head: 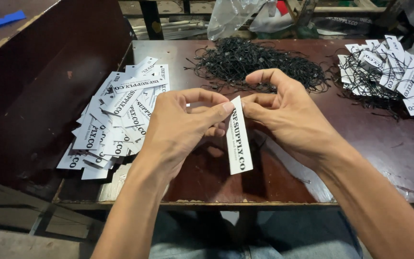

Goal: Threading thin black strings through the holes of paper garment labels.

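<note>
My left hand [180,124] pinches the top of a narrow white paper tag [239,141] with black print, which hangs down over the dark wooden table [384,144]. My right hand [283,112] meets it from the right, thumb and fingers pressed at the same top end of the tag. Whether a black string lies between those fingers is hidden. A spread pile of the same white tags [116,115] lies left of my left hand. A heap of black strings [255,60] lies just beyond both hands.
A second pile of white tags with black strings attached [394,72] sits at the far right of the table. A dark board [39,96] slopes up on the left. Clear plastic bags [231,17] lie behind the table. My knees in jeans [264,240] show below the table's front edge.
</note>
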